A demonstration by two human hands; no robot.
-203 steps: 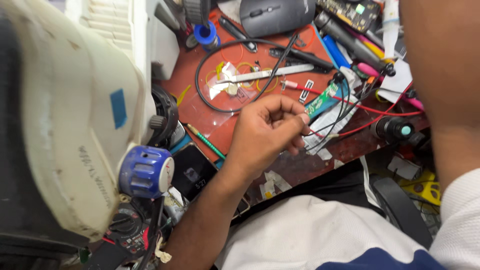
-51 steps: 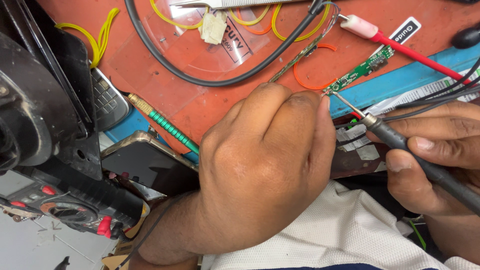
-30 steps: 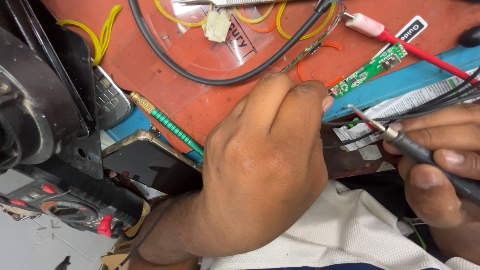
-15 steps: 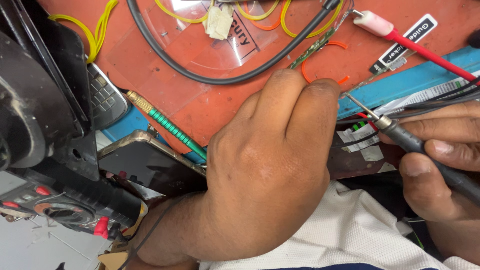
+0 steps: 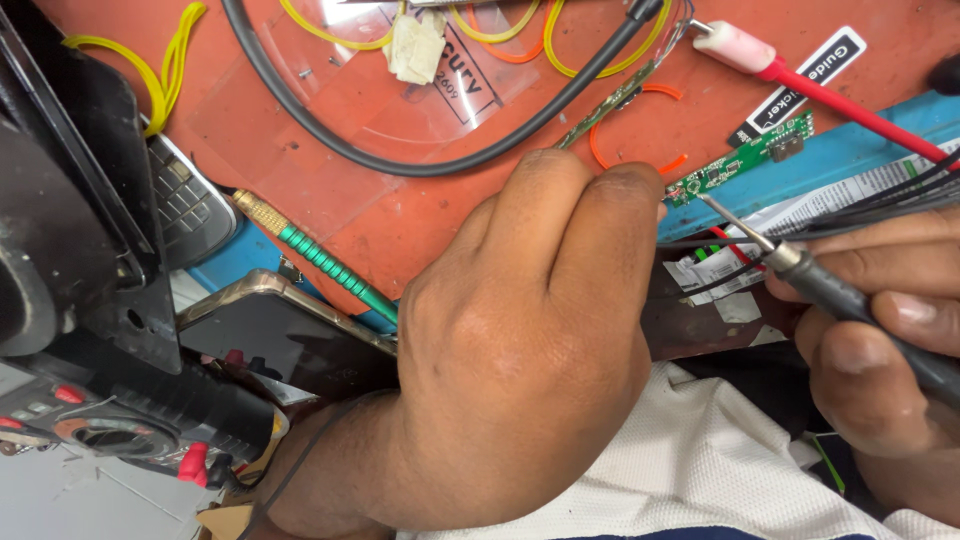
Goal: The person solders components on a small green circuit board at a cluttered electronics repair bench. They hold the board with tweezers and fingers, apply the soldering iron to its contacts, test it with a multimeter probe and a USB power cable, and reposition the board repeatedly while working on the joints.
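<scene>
Two hands closing in: soldering iron (image 5: 830,290), gripped in right hand (image 5: 890,340), tip now touching green circuit board (image 5: 740,165) near mat's right edge; left hand (image 5: 520,350), fingers curled together, steadying beside it.

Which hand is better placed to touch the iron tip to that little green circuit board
Probably the right hand: it holds the soldering iron, tip just beside the green circuit board. The left hand is fisted beside the board.
</scene>
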